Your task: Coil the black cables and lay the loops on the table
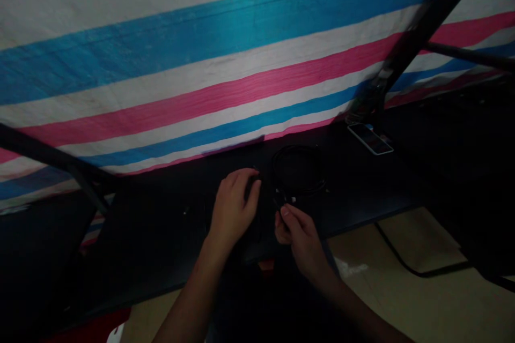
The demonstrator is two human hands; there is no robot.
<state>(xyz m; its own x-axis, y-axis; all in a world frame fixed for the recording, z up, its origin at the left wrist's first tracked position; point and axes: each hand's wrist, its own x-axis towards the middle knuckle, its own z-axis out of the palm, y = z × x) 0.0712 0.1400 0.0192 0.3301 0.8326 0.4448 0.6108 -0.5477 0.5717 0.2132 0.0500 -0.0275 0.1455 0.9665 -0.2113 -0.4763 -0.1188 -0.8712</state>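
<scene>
My left hand (237, 206) rests over the dark table (153, 236), its thumb and fingers curved round a small dark thing too dim to make out. To its right, my right hand (295, 228) pinches the end of a thin dark item, perhaps a cable end, between thumb and forefinger. A coiled black cable (322, 185) lies on the table just beyond my right hand, with a small light-coloured tip near my fingertips. Beneath my left hand, a flat dark shape is barely visible.
A phone (370, 139) with a pale edge lies at the back right, near a clear bottle (364, 99). Dark metal bars slope at the left and right. A striped sheet (225, 96) hangs behind the table. A red item (96, 327) shows at the lower left.
</scene>
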